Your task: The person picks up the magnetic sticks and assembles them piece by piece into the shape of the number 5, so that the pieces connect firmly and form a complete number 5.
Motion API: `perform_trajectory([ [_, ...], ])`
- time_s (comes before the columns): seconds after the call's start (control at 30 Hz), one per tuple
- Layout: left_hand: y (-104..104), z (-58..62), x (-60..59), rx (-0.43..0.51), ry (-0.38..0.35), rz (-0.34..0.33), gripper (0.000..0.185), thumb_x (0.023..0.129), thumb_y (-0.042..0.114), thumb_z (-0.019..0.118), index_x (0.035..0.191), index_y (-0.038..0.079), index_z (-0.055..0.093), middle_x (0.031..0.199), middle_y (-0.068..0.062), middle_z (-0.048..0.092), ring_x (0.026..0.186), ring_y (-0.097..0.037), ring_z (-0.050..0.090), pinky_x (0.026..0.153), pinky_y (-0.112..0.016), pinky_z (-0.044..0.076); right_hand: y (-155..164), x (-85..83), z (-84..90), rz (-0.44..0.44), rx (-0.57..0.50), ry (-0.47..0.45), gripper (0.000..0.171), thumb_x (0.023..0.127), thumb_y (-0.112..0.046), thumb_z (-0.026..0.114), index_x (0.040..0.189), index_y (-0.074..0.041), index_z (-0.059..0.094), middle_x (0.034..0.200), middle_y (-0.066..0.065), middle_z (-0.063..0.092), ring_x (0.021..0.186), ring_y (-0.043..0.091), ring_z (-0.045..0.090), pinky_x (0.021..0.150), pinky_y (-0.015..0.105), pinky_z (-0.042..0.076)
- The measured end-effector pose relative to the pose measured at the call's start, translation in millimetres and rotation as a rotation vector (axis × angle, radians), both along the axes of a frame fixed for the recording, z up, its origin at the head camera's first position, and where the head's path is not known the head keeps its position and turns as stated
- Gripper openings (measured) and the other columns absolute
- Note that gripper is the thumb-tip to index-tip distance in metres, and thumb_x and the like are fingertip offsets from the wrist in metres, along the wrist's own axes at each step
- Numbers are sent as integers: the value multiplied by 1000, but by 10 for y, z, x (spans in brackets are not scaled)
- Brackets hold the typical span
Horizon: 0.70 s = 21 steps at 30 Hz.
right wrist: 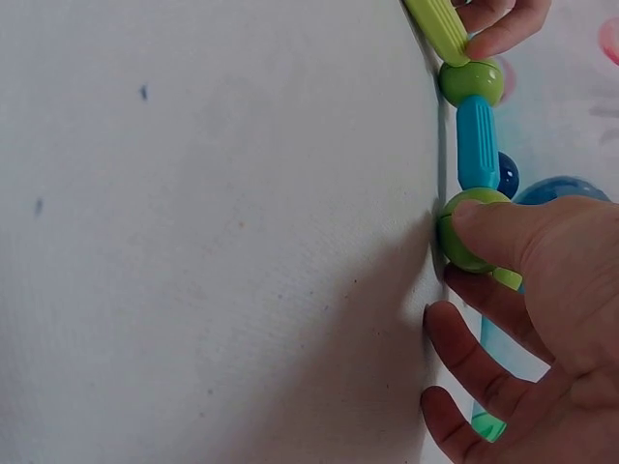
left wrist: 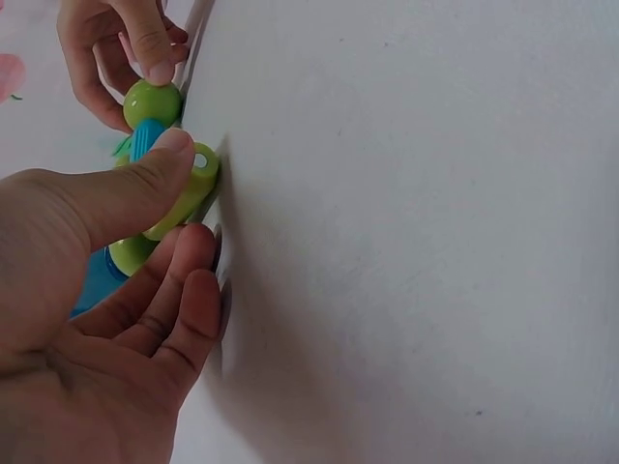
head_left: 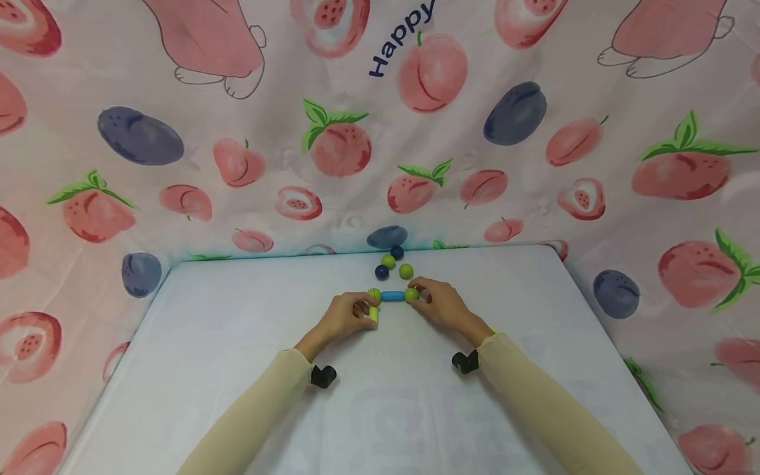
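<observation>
A blue rod (head_left: 392,295) lies on the white table (head_left: 237,369), joining two green balls. My left hand (head_left: 349,316) pinches a yellow-green rod (head_left: 373,314) that meets the left green ball (head_left: 374,294). In the left wrist view my thumb presses on that yellow-green rod (left wrist: 186,191). My right hand (head_left: 438,302) grips the right green ball (head_left: 411,295), and in the right wrist view the thumb lies over this ball (right wrist: 462,234). The blue rod (right wrist: 477,141) runs from it to the other ball (right wrist: 471,82). Another pale blue piece (right wrist: 488,343) shows behind my right fingers.
Several loose balls sit just beyond the hands: two dark blue balls (head_left: 397,252) (head_left: 382,271) and two green balls (head_left: 388,261) (head_left: 406,270). A fruit-print cloth (head_left: 415,132) rises behind and beside the table. Bare tabletop stretches towards me.
</observation>
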<state>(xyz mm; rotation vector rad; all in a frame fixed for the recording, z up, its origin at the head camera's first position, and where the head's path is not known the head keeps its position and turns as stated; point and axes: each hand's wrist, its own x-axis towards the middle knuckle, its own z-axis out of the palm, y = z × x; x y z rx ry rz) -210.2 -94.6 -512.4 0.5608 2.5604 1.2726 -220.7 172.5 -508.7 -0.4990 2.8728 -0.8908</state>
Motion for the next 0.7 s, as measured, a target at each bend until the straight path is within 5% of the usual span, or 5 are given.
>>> perform_trajectory([
  [0.7, -29, 58, 36, -12, 9, -25, 42, 84, 10, 86, 123, 10, 71, 101, -8, 69, 84, -16, 61, 78, -33, 51, 2, -22, -29, -6, 16, -15, 38, 97, -20, 73, 133, -17, 63, 120, 6, 71, 85, 17, 61, 79, 39, 52],
])
